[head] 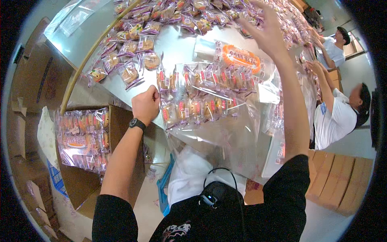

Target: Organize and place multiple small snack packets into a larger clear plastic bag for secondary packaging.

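Note:
A large clear plastic bag (211, 121) lies on the metal table in front of me. Two rows of small wrapped pastries (196, 110) stand inside it, and its loose film hangs over the near edge. My left hand (146, 104), with a black watch on the wrist, is closed in a fist against the bag's left edge. Whether film is pinched in it is hidden. Raised over the far right of the bag, my right hand (267, 36) is blurred, its fingers apart and nothing seen in them. Printed clear packaging (242, 59) lies flat just beyond the pastry rows.
Loose wrapped pastries (187, 18) pile up at the table's far side. A yellowish strip (90, 54) arches along the left. Below it, a cardboard box (125, 133) holds a filled bag (81, 139). Two people in white (338, 121) work at right, near stacked cartons (338, 181).

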Motion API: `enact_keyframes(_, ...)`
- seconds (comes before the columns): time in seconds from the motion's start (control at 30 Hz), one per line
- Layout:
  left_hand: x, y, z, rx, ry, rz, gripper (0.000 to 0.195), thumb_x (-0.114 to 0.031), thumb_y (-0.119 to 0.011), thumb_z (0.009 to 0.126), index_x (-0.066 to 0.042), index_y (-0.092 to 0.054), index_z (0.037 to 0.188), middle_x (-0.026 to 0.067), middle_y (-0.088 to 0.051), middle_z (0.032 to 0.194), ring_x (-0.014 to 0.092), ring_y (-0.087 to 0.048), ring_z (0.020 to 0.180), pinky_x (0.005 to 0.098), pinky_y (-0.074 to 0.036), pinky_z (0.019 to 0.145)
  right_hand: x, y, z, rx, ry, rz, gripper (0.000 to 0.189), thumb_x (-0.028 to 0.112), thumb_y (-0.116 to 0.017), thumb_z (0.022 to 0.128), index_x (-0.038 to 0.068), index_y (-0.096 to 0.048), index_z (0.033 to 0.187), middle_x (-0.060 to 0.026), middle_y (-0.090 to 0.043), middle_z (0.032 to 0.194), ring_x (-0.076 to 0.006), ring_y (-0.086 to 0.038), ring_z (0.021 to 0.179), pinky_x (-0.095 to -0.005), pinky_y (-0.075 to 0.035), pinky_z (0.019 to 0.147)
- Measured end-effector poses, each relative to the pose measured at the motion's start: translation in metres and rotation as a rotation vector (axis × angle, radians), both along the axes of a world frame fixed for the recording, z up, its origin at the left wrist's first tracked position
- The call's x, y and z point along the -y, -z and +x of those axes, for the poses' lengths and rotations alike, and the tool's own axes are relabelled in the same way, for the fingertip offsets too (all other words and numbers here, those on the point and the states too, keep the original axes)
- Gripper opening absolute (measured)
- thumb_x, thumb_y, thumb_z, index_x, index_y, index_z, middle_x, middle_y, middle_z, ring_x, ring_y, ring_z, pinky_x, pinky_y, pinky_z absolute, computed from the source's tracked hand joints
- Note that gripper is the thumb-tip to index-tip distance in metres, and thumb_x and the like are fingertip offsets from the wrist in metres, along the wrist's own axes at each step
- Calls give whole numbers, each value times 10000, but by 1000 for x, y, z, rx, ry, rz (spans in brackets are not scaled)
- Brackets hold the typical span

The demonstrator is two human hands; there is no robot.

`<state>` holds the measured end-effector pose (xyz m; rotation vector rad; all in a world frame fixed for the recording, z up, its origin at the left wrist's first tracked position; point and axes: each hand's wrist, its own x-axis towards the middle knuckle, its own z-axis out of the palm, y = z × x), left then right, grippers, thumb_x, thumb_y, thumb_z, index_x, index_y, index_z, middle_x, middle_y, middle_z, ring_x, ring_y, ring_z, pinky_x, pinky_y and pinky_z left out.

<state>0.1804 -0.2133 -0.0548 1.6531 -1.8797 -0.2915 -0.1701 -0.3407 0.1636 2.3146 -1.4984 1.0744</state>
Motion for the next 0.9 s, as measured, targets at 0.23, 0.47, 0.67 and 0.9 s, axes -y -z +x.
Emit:
enact_keyframes(0.23,-1,3,5,35,16,-11,102,-131,-681,857,-120,-590,813,120,-639,634,367,-655,605,466,-499,570,165,78,42,-174,164,360,1231,786,-807,633,157,-394,1606,-289,-345,1597,-480,-431,1435,-537,-415,1162)
enact_keyframes(0.47,-2,4,3,-3,68,-22,155,-135,-712,813,-146,-575,741,88,-600,569,319,-636,531,442,-487,506,210,166,108,-219,175,608,1497,886,-808,482,196,-228,1677,-348,-70,1693,-555,-166,1546,-645,-281,1215)
enact_keyframes(0.67,-5,2,7,-33,88,-10,165,-143,-715,825,-145,-572,742,85,-584,559,317,-630,521,437,-495,510,226,175,93,-208,206,530,1035,589,-824,642,279,-477,1567,-193,-492,1553,-460,-356,1473,-570,-423,1150)
enact_keyframes(0.9,1,2,0,-19,80,-22,172,-156,-717,847,-137,-570,759,93,-598,573,330,-638,544,450,-494,527,201,144,59,-78,-66,508,944,530,-848,652,64,-619,1441,-155,-729,1003,-252,-699,902,-384,-549,845)
